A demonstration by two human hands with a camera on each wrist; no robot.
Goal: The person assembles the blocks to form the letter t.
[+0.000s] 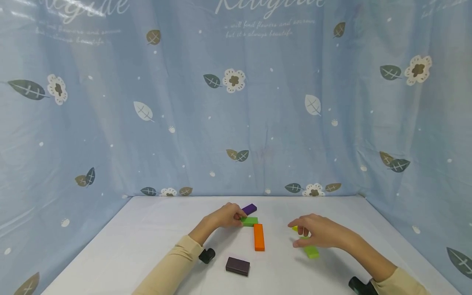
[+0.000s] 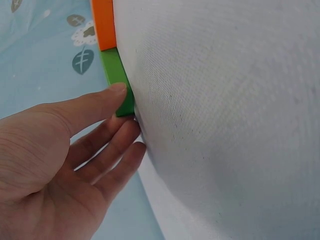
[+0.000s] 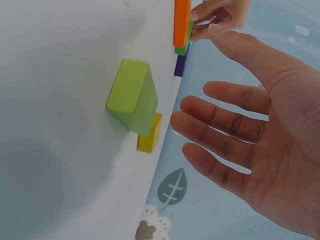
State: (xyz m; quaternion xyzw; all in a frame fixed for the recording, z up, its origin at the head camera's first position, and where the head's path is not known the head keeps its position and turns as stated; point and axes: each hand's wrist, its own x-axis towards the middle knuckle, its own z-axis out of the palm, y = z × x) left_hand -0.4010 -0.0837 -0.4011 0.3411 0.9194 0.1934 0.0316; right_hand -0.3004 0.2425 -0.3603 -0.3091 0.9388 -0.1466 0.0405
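Note:
My left hand point(image 1: 228, 215) is at the left end of a green block point(image 1: 250, 221). In the left wrist view the thumb point(image 2: 118, 88) lies against the block's face and the other fingers are bent around its end. An orange block point(image 1: 259, 237) meets the green one at its right end. Behind them lies a purple block point(image 1: 249, 209). Over a lime-green block point(image 3: 131, 92), my right hand point(image 1: 321, 231) is held with fingers spread and nothing in its grasp. A yellow block point(image 3: 150, 134) shows beyond the lime one, mostly covered by the right hand in the head view.
A dark brown block point(image 1: 237, 266) lies nearer the front of the white table point(image 1: 129, 229). Blue patterned curtain point(image 1: 273, 135) encloses the table at the back and both sides. Each wrist wears a black camera point(image 1: 207, 255).

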